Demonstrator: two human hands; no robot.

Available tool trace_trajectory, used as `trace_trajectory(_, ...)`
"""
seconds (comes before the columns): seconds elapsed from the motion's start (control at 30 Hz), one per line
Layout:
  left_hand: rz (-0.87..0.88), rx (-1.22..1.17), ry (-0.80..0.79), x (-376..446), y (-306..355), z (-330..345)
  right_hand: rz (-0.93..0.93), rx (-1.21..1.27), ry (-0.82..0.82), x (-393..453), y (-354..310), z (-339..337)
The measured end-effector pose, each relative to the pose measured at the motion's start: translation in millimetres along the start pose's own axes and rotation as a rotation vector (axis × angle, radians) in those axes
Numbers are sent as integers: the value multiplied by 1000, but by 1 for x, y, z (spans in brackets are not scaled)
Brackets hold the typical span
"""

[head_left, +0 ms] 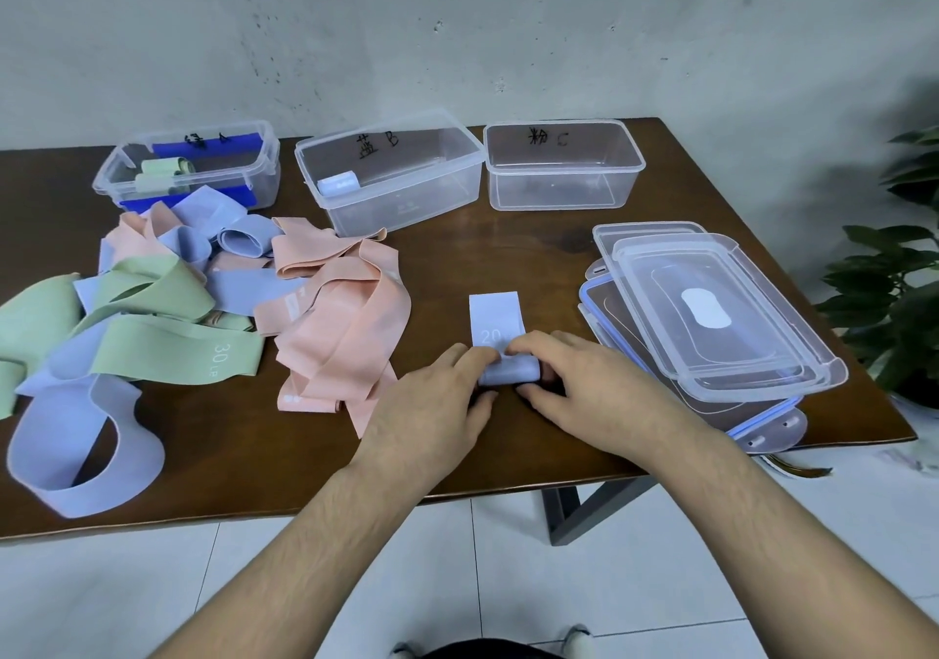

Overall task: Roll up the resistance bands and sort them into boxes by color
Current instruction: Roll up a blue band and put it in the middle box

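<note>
Blue band (500, 341) pinched by both hands' grip; stacked lids (711, 313) apparently just beside.

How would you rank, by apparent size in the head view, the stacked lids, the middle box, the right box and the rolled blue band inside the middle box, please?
1. stacked lids, though nearest the camera
2. middle box and right box: too alike to rank
3. rolled blue band, clearly smallest

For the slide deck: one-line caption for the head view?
Both hands, left hand and right hand, roll a blue band on the table before three boxes.
</note>
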State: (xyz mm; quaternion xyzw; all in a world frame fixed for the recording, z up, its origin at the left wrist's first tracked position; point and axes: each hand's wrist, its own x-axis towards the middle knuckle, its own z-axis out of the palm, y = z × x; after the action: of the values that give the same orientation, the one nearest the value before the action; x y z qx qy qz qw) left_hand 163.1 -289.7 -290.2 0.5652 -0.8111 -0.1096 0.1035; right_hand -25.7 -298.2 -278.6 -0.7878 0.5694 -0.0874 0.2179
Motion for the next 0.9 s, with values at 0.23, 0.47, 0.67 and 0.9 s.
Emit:
trace_trajectory(0.23, 1, -12, 1, 5, -2, 0, -17, 14, 18, 2, -1, 4)
trace_trajectory(0.47, 40, -41, -15, -19, 4, 1, -35, -5, 3, -27, -2, 8)
trace_trajectory(0.67, 45, -86, -5, -33, 8, 2, -31, -3, -42, -37, -3, 9)
trace_trajectory(0.9, 7, -163, -28, -31, 8, 3, -8, 7, -25, -34, -1, 9)
